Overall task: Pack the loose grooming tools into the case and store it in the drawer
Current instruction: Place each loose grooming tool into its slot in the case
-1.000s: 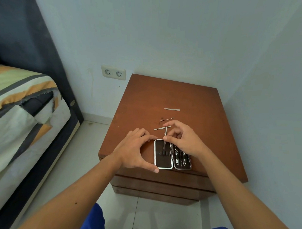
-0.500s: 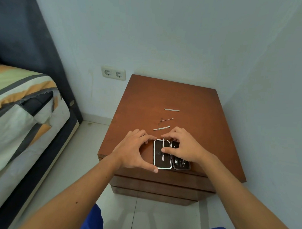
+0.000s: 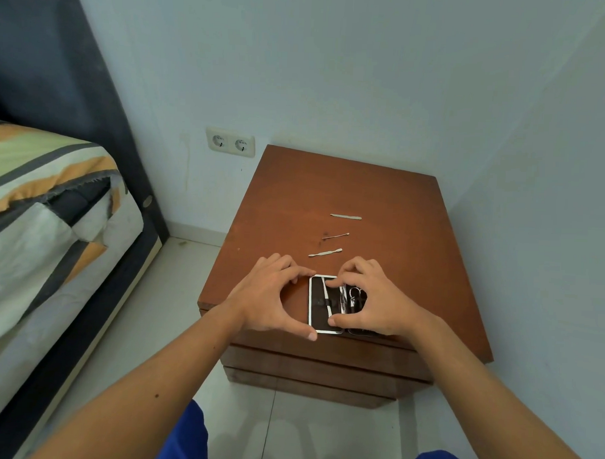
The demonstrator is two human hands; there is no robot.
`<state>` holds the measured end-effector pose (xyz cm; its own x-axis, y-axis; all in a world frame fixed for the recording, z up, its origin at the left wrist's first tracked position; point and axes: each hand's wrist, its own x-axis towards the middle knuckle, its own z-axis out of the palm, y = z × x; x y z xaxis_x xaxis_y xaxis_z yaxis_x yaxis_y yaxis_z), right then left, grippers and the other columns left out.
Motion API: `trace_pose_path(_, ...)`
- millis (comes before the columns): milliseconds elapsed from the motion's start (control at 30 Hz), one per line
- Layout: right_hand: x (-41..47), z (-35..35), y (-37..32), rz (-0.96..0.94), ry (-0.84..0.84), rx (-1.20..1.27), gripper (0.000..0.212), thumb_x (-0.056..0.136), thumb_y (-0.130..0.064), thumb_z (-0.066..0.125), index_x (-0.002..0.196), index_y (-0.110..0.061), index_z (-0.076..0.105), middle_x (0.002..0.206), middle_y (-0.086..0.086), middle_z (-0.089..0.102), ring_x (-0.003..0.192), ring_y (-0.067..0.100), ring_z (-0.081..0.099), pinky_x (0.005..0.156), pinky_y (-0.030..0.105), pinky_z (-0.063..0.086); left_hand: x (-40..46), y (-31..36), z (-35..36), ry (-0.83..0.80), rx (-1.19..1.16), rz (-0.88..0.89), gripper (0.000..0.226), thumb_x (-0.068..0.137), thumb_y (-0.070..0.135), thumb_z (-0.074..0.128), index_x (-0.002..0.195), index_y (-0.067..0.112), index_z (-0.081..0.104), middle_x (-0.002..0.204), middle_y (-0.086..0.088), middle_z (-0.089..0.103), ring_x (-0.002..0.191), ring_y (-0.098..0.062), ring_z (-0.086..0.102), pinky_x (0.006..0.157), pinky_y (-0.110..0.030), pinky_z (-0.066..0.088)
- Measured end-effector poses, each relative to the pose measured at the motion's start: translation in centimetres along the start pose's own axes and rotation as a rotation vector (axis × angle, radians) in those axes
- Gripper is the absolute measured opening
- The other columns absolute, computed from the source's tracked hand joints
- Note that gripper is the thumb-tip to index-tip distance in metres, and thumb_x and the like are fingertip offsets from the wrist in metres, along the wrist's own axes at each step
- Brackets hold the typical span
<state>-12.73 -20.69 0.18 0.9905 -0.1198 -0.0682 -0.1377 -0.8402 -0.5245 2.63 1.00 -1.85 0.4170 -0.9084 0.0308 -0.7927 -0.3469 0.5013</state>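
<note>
The open grooming case (image 3: 319,315) lies near the front edge of the brown nightstand (image 3: 347,189). Its dark left half shows; my right hand covers most of the right half, where several metal tools sit. My left hand (image 3: 268,296) grips the case's left side, index finger at the far corner and thumb at the near corner. My right hand (image 3: 374,300) pinches a slim metal tool (image 3: 327,292) lengthwise against the left half. Beyond the case lie three loose tools: a spatula-ended tool (image 3: 325,253), a thin pick (image 3: 335,236) and a flat file (image 3: 345,216).
Shut drawer fronts (image 3: 324,362) run below the nightstand's top. A bed (image 3: 48,200) with a striped cover stands to the left, with tiled floor (image 3: 175,293) between. A double wall socket (image 3: 230,145) is behind; a wall closes the right side.
My right hand brought the slim tool from upright above the case down onto the left half and now presses it flat. My left hand stayed at the case's left side.
</note>
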Motion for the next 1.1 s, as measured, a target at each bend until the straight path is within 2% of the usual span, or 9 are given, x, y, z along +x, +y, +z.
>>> trace_pose_path(67,-0.1,-0.2,-0.1,-0.004,-0.013,0.001,0.078,0.064,-0.067,0.083,0.134,-0.042,0.062,0.122,-0.019,0.044,0.122,0.009,0.037,0.109,0.032,0.041,0.0,0.0,0.0,0.008,0.001,0.005,0.117,0.051,0.098,0.074,0.149,0.039,0.054,0.104,0.027,0.039,0.099,-0.002,0.039,0.088,-0.019,0.030)
trace_pose_path(200,0.0,-0.6,-0.4,0.003,-0.029,0.004,0.097,0.065,-0.065,0.085,0.151,-0.046,0.044,0.122,-0.018,0.042,0.122,0.011,0.037,0.108,0.031,0.041,0.1,-0.1,0.1,0.013,0.009,0.007,0.115,0.050,0.098,0.076,0.147,0.039,0.055,0.106,0.022,0.044,0.100,-0.003,0.040,0.089,-0.022,0.033)
trace_pose_path(333,0.2,-0.6,-0.5,-0.022,-0.035,-0.010,0.086,0.065,-0.066,0.086,0.143,-0.049,0.053,0.118,-0.018,0.042,0.119,0.012,0.038,0.106,0.029,0.042,0.1,-0.1,0.1,0.014,0.007,0.001,0.115,0.049,0.098,0.076,0.147,0.040,0.056,0.106,0.022,0.044,0.100,-0.002,0.040,0.090,-0.022,0.033)
trace_pose_path(533,0.0,-0.3,-0.4,-0.023,-0.019,-0.002,0.080,0.064,-0.063,0.089,0.135,-0.043,0.060,0.122,-0.017,0.043,0.122,0.013,0.036,0.105,0.026,0.039,0.0,0.0,0.0,0.002,0.004,-0.004,0.116,0.050,0.099,0.073,0.148,0.040,0.055,0.108,0.023,0.044,0.102,-0.004,0.041,0.094,-0.028,0.038)
trace_pose_path(700,0.0,-0.6,-0.2,-0.008,-0.039,0.013,0.077,0.064,-0.066,0.088,0.132,-0.044,0.061,0.122,-0.017,0.045,0.123,0.009,0.039,0.100,0.014,0.036,0.1,-0.1,0.1,0.010,0.015,0.005,0.115,0.049,0.099,0.073,0.147,0.041,0.055,0.106,0.023,0.043,0.100,-0.003,0.041,0.092,-0.025,0.035)
trace_pose_path(800,1.3,-1.3,0.2,0.031,0.066,0.037,0.055,0.076,-0.063,0.083,0.125,-0.041,0.068,0.116,-0.018,0.054,0.115,0.006,0.050,0.092,0.017,0.039,0.1,-0.1,0.1,0.005,0.018,0.008,0.117,0.049,0.101,0.072,0.148,0.040,0.054,0.106,0.024,0.041,0.100,-0.004,0.041,0.090,-0.023,0.033)
trace_pose_path(933,4.3,-1.7,1.0,0.118,0.287,-0.006,0.017,0.094,-0.039,0.074,0.109,-0.032,0.077,0.099,-0.012,0.064,0.091,0.009,0.059,0.088,0.032,0.048,0.2,-0.2,0.1,-0.007,0.005,0.004,0.120,0.048,0.103,0.067,0.149,0.041,0.052,0.106,0.031,0.037,0.100,-0.003,0.040,0.089,-0.020,0.030)
trace_pose_path(1033,6.1,-1.6,1.6,0.157,0.319,-0.003,0.013,0.096,-0.028,0.073,0.107,-0.029,0.080,0.092,-0.009,0.060,0.080,0.007,0.058,0.084,0.034,0.051,0.2,-0.3,0.1,-0.004,-0.003,0.006,0.120,0.048,0.104,0.066,0.149,0.041,0.052,0.106,0.030,0.038,0.100,-0.002,0.040,0.089,-0.018,0.030)
trace_pose_path(1100,6.8,-1.7,1.8,0.146,0.289,-0.026,0.011,0.095,-0.029,0.075,0.104,-0.028,0.081,0.096,-0.007,0.060,0.078,0.001,0.055,0.083,0.031,0.049,0.1,-0.4,0.1,-0.004,-0.005,0.009,0.119,0.049,0.103,0.067,0.148,0.041,0.052,0.107,0.028,0.040,0.100,-0.001,0.040,0.089,-0.017,0.029)
